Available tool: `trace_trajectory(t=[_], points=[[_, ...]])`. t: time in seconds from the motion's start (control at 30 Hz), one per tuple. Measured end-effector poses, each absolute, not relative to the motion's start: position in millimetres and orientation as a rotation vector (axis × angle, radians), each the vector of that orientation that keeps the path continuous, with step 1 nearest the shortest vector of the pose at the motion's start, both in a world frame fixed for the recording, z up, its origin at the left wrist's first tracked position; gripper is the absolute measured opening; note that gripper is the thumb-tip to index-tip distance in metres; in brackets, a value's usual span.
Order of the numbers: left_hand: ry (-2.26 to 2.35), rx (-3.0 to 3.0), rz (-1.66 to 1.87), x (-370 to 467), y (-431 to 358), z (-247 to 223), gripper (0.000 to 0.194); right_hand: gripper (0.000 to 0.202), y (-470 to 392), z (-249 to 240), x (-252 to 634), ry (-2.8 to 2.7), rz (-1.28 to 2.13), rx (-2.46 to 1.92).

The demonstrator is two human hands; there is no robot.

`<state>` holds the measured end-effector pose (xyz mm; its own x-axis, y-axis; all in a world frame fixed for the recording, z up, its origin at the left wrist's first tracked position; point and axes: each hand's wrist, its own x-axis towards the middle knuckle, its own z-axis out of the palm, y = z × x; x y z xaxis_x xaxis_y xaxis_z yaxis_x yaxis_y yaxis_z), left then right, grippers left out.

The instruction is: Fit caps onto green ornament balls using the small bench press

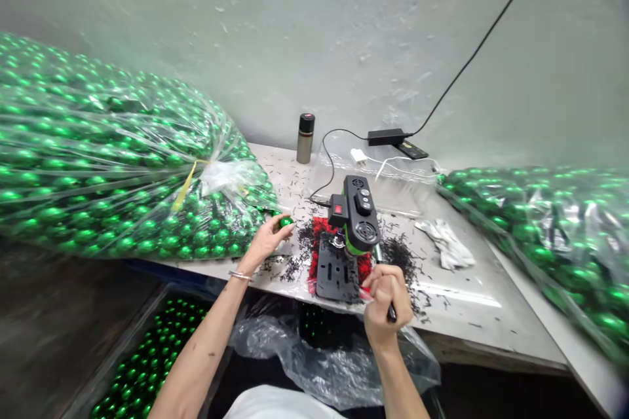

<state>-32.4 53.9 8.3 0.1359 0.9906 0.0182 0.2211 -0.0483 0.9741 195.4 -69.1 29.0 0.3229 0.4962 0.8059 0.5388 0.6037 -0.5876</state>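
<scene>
Between the thumb and fingers of my left hand [268,237] is a green ball [286,222], held over the table left of a black machine [361,213]. My right hand [389,298] is wrapped round the machine's lever handle [392,313], at its right front. The machine has a red switch, round vents and a flat slotted base plate [337,272]. Red material [312,278] shows around the base. Small black bits [397,255] are scattered on both sides of it.
A large clear bag of green balls [122,177] lies at left, another [555,236] at right. Behind stand a bottle [304,139], a clear tray [407,190] and a power adapter [386,137]. White gloves [447,243] lie right. More green balls [154,353] sit below the table [472,314].
</scene>
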Motion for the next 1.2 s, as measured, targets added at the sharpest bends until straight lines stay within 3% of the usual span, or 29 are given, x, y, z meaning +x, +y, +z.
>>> trace_trajectory(t=[0.13,0.27,0.67,0.97,1.2], points=[[0.949,0.873,1.052,2.7,27.2,-4.4,0.049,0.033,-70.3,31.1,194.2,-1.306,-0.024,-1.026],[0.906,0.712,1.021,39.5,5.8,-18.0,0.049,0.032,-71.5,33.8,194.5,-1.337,-0.034,-1.045],[1.364,1.835,0.972,65.2,-14.0,-40.6,0.034,0.032,-73.5,35.6,192.6,-1.340,-0.035,-1.084],[1.298,2.008,1.024,74.0,-15.3,-47.5,0.030,0.030,-75.6,33.7,192.7,-1.345,-0.036,-1.091],[1.272,2.016,1.034,72.3,-14.6,-49.7,0.030,0.026,-67.5,-2.9,197.5,-1.374,-0.088,-0.995]])
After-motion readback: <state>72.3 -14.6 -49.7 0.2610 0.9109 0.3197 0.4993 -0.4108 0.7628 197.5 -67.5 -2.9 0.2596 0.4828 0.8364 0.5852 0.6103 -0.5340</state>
